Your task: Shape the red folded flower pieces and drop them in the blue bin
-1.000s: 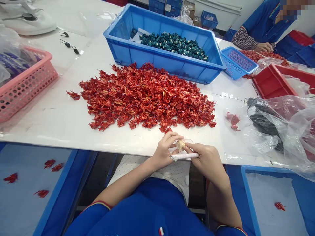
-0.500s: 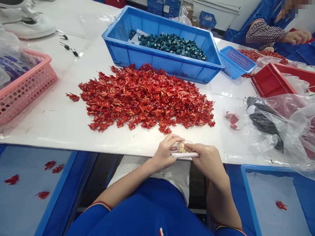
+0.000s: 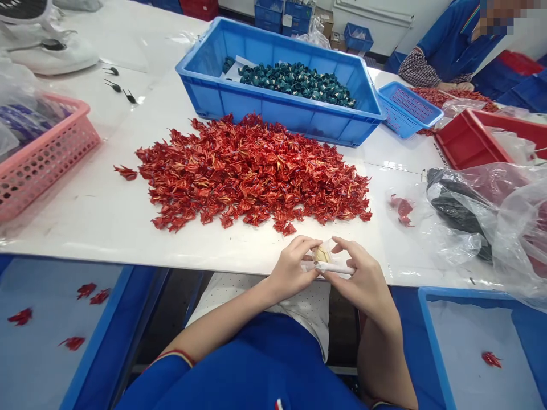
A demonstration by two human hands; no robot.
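My left hand (image 3: 294,269) is closed, its thumb and fingertips pinching a small cream-yellow piece (image 3: 322,253) wrapped in clear film. My right hand (image 3: 364,274) comes from the other side, thumb underneath and forefinger curved over the film. A white pen-like stick (image 3: 337,267) lies across that right hand, its dark tip pointing left beside the yellow piece. Both hands meet at the table's front edge. Just beyond them spreads a big heap of red leaf-shaped pieces (image 3: 256,171) with yellow streaks.
Behind the heap stands a blue bin (image 3: 282,111) holding dark green ring-like pieces (image 3: 299,82). A pink basket (image 3: 55,151) is at left; a red bin (image 3: 474,139) and plastic bags (image 3: 465,210) are at right. Blue trays (image 3: 436,341) flank my lap. A co-worker's sleeve (image 3: 421,68) shows at far right.
The white stick has shifted right with my right hand, and its tip now lies beneath the yellow piece. My right fingers have spread wider. The co-worker's raised hand has come down.
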